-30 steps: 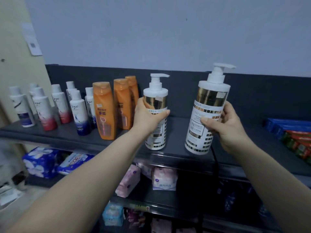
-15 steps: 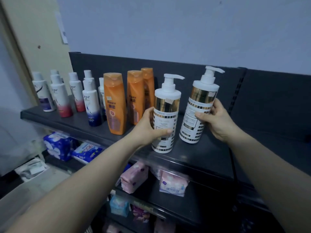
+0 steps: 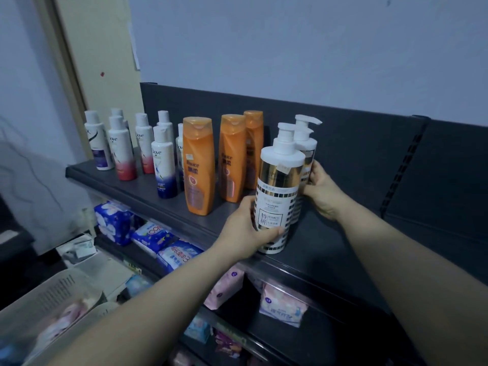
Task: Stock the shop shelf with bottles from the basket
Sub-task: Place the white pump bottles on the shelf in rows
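Nearest, at the lower left, a pale slotted basket (image 3: 50, 302) is seen, its contents blurred. On the dark top shelf (image 3: 314, 249), close to the front edge, a white-and-gold pump bottle (image 3: 278, 196) is stood upright, long axis vertical, and is gripped low on its body by the left hand (image 3: 244, 232). Just behind it a second pump bottle (image 3: 307, 147) is held upright, spout pointed right, by the right hand (image 3: 320, 192), whose fingers are curled round its side. Further left, orange bottles (image 3: 198, 165) and white bottles (image 3: 120, 151) are ranged upright.
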Available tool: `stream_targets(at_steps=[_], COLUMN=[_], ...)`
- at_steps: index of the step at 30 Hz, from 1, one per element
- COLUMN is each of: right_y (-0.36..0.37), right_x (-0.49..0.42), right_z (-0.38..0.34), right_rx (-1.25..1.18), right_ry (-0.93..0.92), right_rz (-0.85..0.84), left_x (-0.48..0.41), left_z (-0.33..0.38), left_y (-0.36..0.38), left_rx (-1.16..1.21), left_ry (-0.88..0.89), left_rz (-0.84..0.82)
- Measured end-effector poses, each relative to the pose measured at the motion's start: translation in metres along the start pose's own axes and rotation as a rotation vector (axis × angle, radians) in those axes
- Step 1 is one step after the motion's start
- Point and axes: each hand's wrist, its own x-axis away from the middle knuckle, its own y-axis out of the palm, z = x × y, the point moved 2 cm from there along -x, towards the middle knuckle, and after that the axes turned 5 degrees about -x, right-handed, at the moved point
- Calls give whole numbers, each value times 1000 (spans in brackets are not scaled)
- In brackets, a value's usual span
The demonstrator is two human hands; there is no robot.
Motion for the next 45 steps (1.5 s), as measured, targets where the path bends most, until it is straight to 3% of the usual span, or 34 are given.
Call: stream_targets(at_steps=[5,20,25,31,36,45], right_y=[-4,11,8,21,43,56], right_x=[-8,-2,44,122,192,323], right_z=[7,21,3,-12,-10,1], right_rx=[240,303,562,784,939,1199], right_ry=[43,91,64,74,88,131], right_rz=[-18,25,200,342,420,566], left_x=[-5,-18,-5,14,54,141], left_z=[-6,-31,-27,-17,-6,25], left_y=[-7,-20,-21,-18,-5,56], left_rx=[-21,43,129,9,-154,-160], left_ry=[7,-7,32,179,216,463], left_rz=[-9,-33,47,122,81,-160])
